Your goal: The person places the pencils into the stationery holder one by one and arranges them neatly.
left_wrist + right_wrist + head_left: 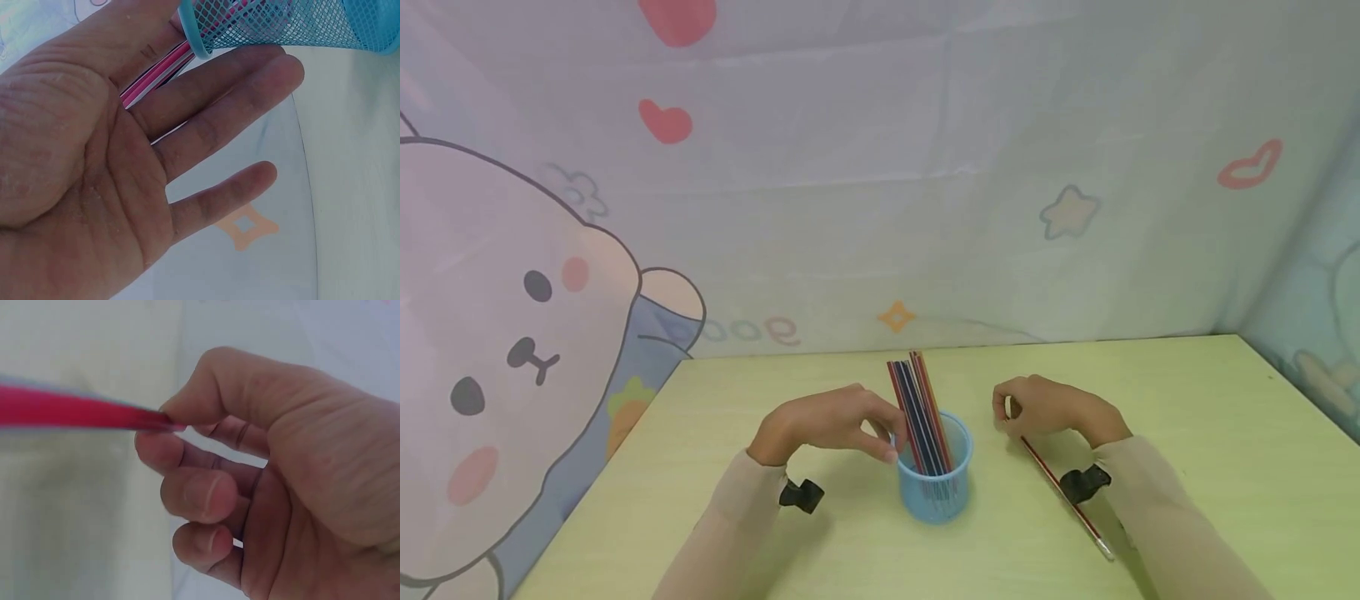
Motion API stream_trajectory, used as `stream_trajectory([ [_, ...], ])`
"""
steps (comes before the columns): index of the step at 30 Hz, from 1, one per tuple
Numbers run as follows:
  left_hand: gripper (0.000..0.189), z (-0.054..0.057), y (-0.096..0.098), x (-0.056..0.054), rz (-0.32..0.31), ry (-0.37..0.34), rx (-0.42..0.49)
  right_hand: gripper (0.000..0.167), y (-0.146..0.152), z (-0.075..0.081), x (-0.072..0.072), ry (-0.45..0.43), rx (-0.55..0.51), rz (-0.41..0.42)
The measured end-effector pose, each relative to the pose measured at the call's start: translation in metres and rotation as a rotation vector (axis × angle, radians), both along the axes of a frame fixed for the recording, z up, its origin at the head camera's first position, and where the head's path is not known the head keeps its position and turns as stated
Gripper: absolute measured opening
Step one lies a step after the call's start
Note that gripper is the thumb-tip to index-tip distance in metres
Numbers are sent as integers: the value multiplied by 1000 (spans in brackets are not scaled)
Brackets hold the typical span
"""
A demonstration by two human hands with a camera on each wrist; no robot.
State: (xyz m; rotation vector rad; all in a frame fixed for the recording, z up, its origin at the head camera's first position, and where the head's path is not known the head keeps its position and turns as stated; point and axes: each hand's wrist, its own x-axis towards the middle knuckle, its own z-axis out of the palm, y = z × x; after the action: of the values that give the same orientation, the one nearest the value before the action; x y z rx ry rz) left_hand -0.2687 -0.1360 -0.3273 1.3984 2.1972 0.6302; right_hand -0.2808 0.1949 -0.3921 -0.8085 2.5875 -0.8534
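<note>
A light-blue mesh pencil cup stands on the table, with a bundle of pencils leaning left out of it. My left hand is at the cup's left rim, thumb in front and fingers behind, holding it there. In the left wrist view, the lower fingers extend along the mesh cup. To the right of the cup, my right hand pinches one end of a dark-and-red striped pencil between thumb and index finger. Its other end slants toward the front right. The right wrist view shows the pinched red pencil blurred.
The pale yellow table reaches back to a hanging printed cloth. A large cartoon bear is printed at the left. Small black wrist mounts sit at both sleeves.
</note>
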Motion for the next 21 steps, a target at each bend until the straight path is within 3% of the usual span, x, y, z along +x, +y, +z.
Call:
stream_trajectory([
  [8,5,0,1,0,0,4,-11,16,12,32,7,111,-112,17],
  [21,7,2,0,1,14,17,-23,17,8,75,30,398,-265,-146],
])
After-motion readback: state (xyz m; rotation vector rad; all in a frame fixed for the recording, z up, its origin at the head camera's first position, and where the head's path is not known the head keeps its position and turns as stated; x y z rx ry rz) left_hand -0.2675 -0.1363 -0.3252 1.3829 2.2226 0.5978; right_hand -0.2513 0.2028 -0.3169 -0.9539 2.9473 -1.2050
